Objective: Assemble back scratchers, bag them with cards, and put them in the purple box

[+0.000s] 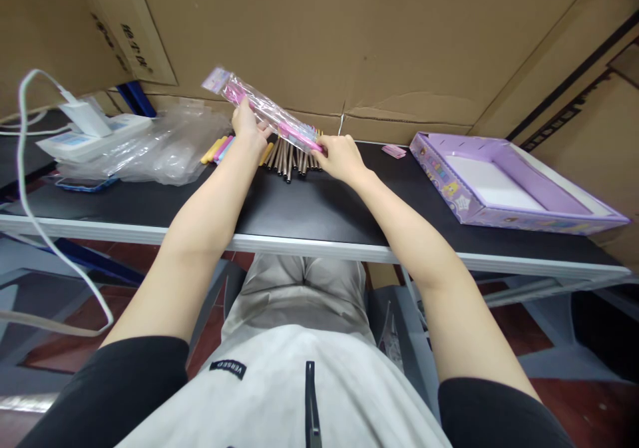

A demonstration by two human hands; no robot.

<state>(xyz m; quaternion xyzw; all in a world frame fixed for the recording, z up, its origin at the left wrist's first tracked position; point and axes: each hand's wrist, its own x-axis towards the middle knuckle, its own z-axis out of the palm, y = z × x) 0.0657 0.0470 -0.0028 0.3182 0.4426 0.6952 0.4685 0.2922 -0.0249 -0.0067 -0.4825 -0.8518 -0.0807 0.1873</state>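
A long clear plastic packet [267,110] with pink contents is held up at a slant above the table. My left hand [247,127] grips it towards its upper left end, near the printed header. At the lower right end, the fingers of my right hand [342,157] pinch the packet's edge. What exactly is inside is blurred by glare. Beneath it lies a bunch of thin brown sticks with dark ends [288,162], partly hidden by the packet. Several yellow, pink and blue pen-like pieces [217,150] lie beside my left forearm.
A pile of clear plastic bags [170,152] lies at left, by a white power strip [127,132] with a cabled charger and a phone [86,184]. An open purple box [479,202] stands at right, near small pink pieces [394,150]. Cardboard walls [374,42] close the back.
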